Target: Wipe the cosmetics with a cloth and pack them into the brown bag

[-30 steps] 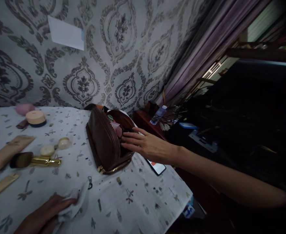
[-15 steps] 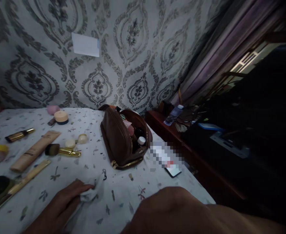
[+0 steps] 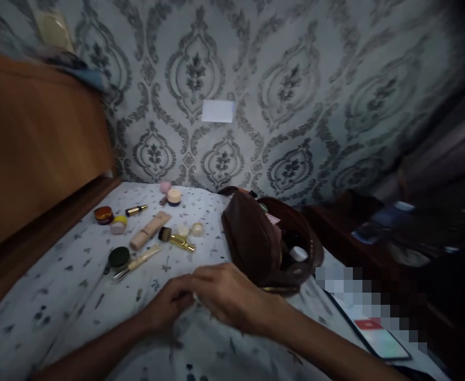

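My left hand and my right hand meet over the patterned sheet, fingers curled and pressed together. Whatever lies between them is hidden and blurred. Just beyond my right hand stands a brown makeup bag, unzipped, with a white-capped container and other items inside. Left of the bag lie a gold tube, a short dark-bristled brush, a beige squeeze tube and a small cream-coloured round piece. Closer to my left hand are a dark round lid and a slim pale-gold stick.
A phone lies lit at the right edge of the sheet. Beyond it, a plastic bottle rests on a dark red ledge. Small jars, including an amber one, sit farther left. A wooden panel borders the left side; a patterned wall closes the back.
The view has swung left, bringing the wooden panel in. My right hand has come across to meet my left hand, which pinched a bit of white cloth earlier.
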Demonstrator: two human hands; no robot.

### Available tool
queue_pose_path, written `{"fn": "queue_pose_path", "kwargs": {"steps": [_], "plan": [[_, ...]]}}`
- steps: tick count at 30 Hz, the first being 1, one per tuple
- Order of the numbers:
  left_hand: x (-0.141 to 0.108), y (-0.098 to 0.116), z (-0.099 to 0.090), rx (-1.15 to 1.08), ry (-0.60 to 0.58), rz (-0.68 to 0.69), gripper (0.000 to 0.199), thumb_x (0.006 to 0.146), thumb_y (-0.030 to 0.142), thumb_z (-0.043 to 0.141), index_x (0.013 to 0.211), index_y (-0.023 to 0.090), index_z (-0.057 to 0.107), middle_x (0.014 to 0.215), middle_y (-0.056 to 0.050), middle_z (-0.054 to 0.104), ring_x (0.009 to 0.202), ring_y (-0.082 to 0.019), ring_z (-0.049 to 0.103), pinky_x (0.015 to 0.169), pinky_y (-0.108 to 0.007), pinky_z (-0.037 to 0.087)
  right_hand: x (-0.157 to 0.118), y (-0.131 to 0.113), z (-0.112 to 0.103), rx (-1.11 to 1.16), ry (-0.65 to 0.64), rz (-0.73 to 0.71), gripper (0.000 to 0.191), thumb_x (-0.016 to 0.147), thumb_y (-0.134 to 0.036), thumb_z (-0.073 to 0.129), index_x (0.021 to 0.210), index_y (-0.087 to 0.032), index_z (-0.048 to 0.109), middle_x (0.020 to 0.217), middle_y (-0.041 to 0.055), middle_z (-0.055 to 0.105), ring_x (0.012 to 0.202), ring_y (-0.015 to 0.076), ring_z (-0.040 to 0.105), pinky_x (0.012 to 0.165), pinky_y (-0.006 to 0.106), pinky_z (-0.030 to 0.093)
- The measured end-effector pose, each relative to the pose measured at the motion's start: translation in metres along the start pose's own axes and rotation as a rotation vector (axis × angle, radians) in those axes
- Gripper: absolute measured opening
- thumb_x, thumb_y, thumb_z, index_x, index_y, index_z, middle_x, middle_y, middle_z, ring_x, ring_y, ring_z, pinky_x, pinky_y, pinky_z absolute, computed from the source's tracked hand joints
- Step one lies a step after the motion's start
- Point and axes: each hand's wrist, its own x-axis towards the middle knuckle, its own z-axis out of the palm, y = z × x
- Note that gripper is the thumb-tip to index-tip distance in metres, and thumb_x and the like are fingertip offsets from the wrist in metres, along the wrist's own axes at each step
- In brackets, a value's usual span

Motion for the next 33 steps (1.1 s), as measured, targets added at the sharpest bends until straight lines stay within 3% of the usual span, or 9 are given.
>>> {"fn": "queue_pose_path", "kwargs": {"steps": [5,8,11,15,18,22,24,28,33], "plan": [[0.004,-0.003,-0.004,-0.016,-0.09,0.105,0.029,0.072,0.007,0.051,0.093,0.013,0.07,0.094,-0.005,0.071,0.091,-0.02,0.065,0.086,-0.028,0.048,0.04,0.083,0.056,-0.02,0.453,0.469,0.03,0.086,-0.011,0.052,0.109,-0.017,0.07,0.113,0.0101,0.07,0.11,0.0209,0.063,0.096,0.034,0.048],[0.002,-0.004,-0.003,0.028,-0.102,0.131,0.03,0.071,0.004,0.051,0.092,0.013,0.069,0.095,-0.005,0.07,0.089,-0.019,0.063,0.084,-0.027,0.047,0.065,0.121,0.077,-0.051,0.508,0.623,0.036,0.087,-0.02,0.053,0.12,-0.012,0.065,0.127,0.0192,0.061,0.12,0.0289,0.056,0.099,0.045,0.046],[0.001,-0.006,-0.002,0.046,-0.113,0.126,0.034,0.069,0.0,0.049,0.094,0.014,0.069,0.094,-0.004,0.069,0.088,-0.018,0.062,0.083,-0.026,0.047,0.087,0.142,0.094,-0.051,0.512,0.696,0.037,0.092,-0.026,0.047,0.122,-0.013,0.065,0.123,0.0179,0.062,0.119,0.0278,0.055,0.098,0.044,0.046],[0.003,-0.006,-0.002,0.052,-0.134,0.143,0.036,0.067,-0.002,0.05,0.092,0.014,0.07,0.094,-0.004,0.07,0.089,-0.018,0.063,0.084,-0.025,0.047,0.101,0.146,0.114,-0.042,0.486,0.627,0.037,0.094,-0.027,0.044,0.115,-0.012,0.07,0.126,0.02,0.061,0.129,0.031,0.048,0.105,0.048,0.039],[0.003,-0.006,-0.002,0.063,-0.135,0.15,0.035,0.068,-0.002,0.051,0.092,0.015,0.071,0.094,-0.004,0.071,0.087,-0.018,0.063,0.082,-0.025,0.048,0.101,0.139,0.124,-0.03,0.452,0.5,0.038,0.093,-0.03,0.05,0.123,-0.017,0.067,0.139,0.017,0.055,0.137,0.0306,0.04,0.112,0.049,0.032],[0.002,-0.004,-0.001,0.081,-0.135,0.145,0.036,0.069,-0.002,0.051,0.094,0.015,0.071,0.094,-0.004,0.072,0.085,-0.018,0.064,0.079,-0.025,0.048,0.096,0.13,0.127,-0.001,0.4,0.404,0.047,0.091,-0.037,0.056,0.135,-0.021,0.059,0.151,0.0119,0.045,0.145,0.0302,0.028,0.116,0.049,0.026],[0.002,-0.003,-0.001,0.089,-0.137,0.142,0.037,0.068,-0.002,0.051,0.094,0.015,0.071,0.095,-0.004,0.072,0.086,-0.018,0.064,0.08,-0.025,0.049,0.095,0.129,0.125,0.012,0.375,0.402,0.05,0.091,-0.038,0.057,0.137,-0.02,0.057,0.15,0.0107,0.048,0.145,0.0296,0.026,0.117,0.047,0.023],[0.001,-0.001,-0.001,0.104,-0.139,0.138,0.038,0.068,-0.002,0.051,0.095,0.015,0.071,0.098,-0.004,0.072,0.089,-0.019,0.065,0.082,-0.025,0.049,0.099,0.128,0.115,0.026,0.325,0.453,0.048,0.088,-0.039,0.06,0.133,-0.021,0.06,0.134,0.0088,0.062,0.14,0.0305,0.035,0.113,0.048,0.027],[0.002,-0.003,0.0,0.091,-0.146,0.152,0.035,0.07,-0.002,0.052,0.095,0.014,0.071,0.098,-0.005,0.072,0.091,-0.019,0.066,0.084,-0.026,0.05,0.116,0.127,0.098,0.03,0.235,0.508,0.043,0.083,-0.04,0.068,0.123,-0.025,0.065,0.12,0.0079,0.07,0.123,0.0319,0.054,0.104,0.054,0.033]]}}
